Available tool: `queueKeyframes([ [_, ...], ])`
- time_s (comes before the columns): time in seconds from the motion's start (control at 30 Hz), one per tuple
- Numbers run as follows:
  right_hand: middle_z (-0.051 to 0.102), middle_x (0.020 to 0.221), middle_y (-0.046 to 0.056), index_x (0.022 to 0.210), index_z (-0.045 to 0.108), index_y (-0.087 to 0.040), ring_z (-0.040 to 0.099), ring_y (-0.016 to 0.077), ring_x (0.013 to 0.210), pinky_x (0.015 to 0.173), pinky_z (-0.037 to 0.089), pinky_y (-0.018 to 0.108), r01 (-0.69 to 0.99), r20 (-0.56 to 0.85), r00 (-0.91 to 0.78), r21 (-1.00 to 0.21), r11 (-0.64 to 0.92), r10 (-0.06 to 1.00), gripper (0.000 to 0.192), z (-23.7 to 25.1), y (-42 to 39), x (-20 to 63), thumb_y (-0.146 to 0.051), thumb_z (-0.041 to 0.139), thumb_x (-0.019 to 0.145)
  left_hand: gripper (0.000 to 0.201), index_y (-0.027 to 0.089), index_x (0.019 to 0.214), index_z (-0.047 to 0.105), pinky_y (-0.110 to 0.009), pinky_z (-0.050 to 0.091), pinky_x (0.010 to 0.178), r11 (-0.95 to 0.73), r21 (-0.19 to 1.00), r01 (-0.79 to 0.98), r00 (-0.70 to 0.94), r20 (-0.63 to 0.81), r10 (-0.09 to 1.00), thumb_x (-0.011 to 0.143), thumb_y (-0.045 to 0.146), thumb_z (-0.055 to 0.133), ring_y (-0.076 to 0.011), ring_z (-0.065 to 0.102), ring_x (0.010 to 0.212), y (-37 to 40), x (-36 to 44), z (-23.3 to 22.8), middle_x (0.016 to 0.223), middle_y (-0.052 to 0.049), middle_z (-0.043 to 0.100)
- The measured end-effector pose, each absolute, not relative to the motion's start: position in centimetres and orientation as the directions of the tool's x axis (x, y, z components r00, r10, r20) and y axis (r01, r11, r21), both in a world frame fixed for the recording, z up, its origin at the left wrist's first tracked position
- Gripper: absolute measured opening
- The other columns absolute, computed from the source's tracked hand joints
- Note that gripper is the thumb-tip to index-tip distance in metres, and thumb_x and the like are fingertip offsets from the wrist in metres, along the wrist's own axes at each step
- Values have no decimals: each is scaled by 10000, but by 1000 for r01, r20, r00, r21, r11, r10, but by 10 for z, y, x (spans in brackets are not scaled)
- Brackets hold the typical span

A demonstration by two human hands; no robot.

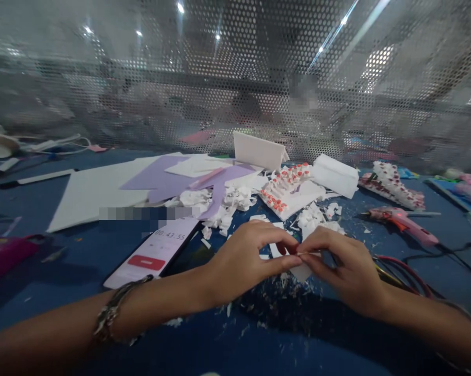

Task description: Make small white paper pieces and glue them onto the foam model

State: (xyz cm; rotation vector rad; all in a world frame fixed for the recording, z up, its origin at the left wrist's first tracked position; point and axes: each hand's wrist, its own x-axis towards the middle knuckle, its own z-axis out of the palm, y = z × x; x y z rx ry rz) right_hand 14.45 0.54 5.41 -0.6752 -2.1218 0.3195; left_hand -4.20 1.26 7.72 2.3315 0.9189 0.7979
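My left hand (243, 256) and my right hand (348, 266) meet at the fingertips over the blue table. Both are closed in a pinch on a small piece of white paper (301, 272), which hangs below the fingers. The fingertips hide its upper part. Just beyond the hands lie white paper scraps (316, 216) and a white folded piece dotted with red (284, 196). Left of my left hand is a phone (152, 250) with a timer on its screen.
A pink glue gun (405, 222) with a cable lies at the right. Scissors (395, 274) are partly behind my right wrist. White sheets (98, 193) and purple paper (160, 177) spread across the left. A folded white card (259, 149) stands before a perforated metal screen (204, 68).
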Motion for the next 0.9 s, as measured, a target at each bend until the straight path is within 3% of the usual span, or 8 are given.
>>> queueKeyframes([
  [0.17, 590, 739, -25, 861, 541, -185, 548, 45, 641, 575, 437, 150, 375, 647, -473, -466, 801, 598, 117, 56, 6, 146, -108, 510, 778, 169, 177, 769, 612, -230, 372, 714, -605, 669, 432, 598, 290, 748, 783, 329, 538, -118, 564, 733, 14, -40, 81, 743, 12, 639],
  [0.33, 595, 767, -29, 909, 509, -196, 555, 39, 667, 596, 438, 131, 364, 670, -433, -482, 797, 603, 153, 59, 6, 148, -105, 504, 786, 153, 174, 750, 622, -220, 413, 700, -457, 786, 417, 497, 225, 838, 752, 317, 568, -127, 575, 741, 10, -38, 82, 763, 1, 647],
  [0.53, 598, 799, -4, 966, 533, -187, 542, 55, 728, 656, 433, 161, 306, 707, -539, -342, 889, 458, 196, 61, 5, 152, -87, 483, 804, 185, 160, 714, 615, -202, 403, 642, -378, 852, 362, 419, 213, 883, 738, 340, 582, -110, 547, 674, 1, -34, 74, 687, 11, 611],
  [0.8, 616, 698, -26, 793, 589, -175, 548, 34, 625, 561, 414, 129, 350, 671, -491, -432, 831, 556, 35, 65, 1, 153, -163, 559, 780, 165, 158, 802, 606, -217, 411, 639, -351, 905, 242, 363, 251, 897, 753, 311, 570, -115, 538, 686, -3, -27, 56, 731, -4, 604],
  [0.9, 608, 681, -29, 761, 589, -174, 532, 29, 589, 524, 406, 121, 346, 628, -459, -526, 777, 629, 26, 66, 2, 151, -199, 584, 765, 143, 163, 785, 610, -215, 409, 668, -386, 902, 194, 343, 306, 888, 756, 298, 573, -110, 540, 709, -3, -26, 52, 736, 0, 610],
])
